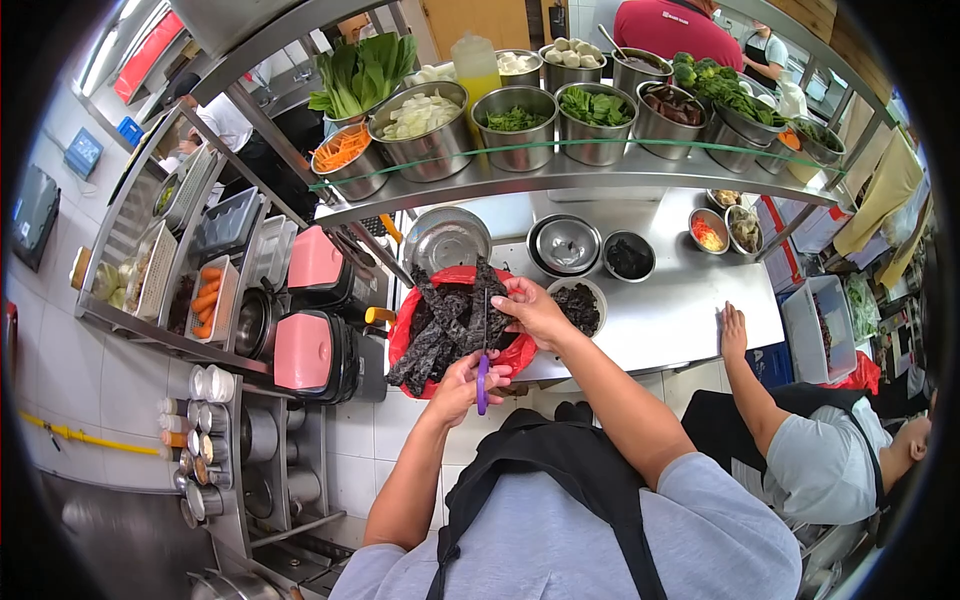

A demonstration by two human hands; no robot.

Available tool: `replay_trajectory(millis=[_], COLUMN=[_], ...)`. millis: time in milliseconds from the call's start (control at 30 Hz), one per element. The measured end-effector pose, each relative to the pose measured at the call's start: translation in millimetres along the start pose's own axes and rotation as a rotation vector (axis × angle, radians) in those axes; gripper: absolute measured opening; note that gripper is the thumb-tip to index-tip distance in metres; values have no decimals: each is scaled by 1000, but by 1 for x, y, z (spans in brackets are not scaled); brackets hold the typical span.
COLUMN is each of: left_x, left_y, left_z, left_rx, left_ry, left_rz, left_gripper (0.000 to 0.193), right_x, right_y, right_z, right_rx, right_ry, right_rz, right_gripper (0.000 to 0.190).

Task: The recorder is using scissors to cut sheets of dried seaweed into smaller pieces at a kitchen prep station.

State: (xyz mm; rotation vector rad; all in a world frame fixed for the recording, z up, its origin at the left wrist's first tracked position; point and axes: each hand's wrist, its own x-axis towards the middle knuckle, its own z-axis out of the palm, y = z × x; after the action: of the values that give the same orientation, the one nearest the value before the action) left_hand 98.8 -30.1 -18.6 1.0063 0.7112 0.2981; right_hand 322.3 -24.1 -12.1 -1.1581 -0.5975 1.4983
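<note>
My left hand (465, 386) grips the purple handles of a pair of scissors (482, 379), its blades pointing up the picture. My right hand (531, 311) holds a dark, crinkled strip of what looks like dried seaweed (480, 300) against the blades. Under both hands, a container lined with a red plastic bag (409, 319) is heaped with more such strips (431, 345). Just right of my right hand sits a round bowl of small dark pieces (577, 307). Whether the blades are apart is too fine to tell.
Behind the red bag are a metal strainer (448, 236), nested steel bowls (568, 245) and a bowl of black food (629, 256). Ingredient pots line the overhead steel shelf (570, 176). A co-worker's hand (733, 330) rests at the counter's right end. Pink-lidded bins (306, 352) stand left.
</note>
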Motion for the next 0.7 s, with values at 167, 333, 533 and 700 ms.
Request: replay_trajectory(millis=[167,333,533,700], left_x=[3,5,-4,2], left_y=[-4,-5,9,-2], left_z=[-4,-11,-4,-8], left_rx=[5,7,-72,-141], left_ry=[16,26,-23,30], left_rz=[53,41,-2,28], left_gripper=[68,67,63,61], right_x=[5,13,15,7], right_y=[6,-1,-3,-10], right_z=[3,-7,-12,3], right_rx=[-6,-117,-153,-221], right_ry=[31,-93,-97,-166], right_rz=[-63,36,81,163], right_gripper=[23,22,26,22])
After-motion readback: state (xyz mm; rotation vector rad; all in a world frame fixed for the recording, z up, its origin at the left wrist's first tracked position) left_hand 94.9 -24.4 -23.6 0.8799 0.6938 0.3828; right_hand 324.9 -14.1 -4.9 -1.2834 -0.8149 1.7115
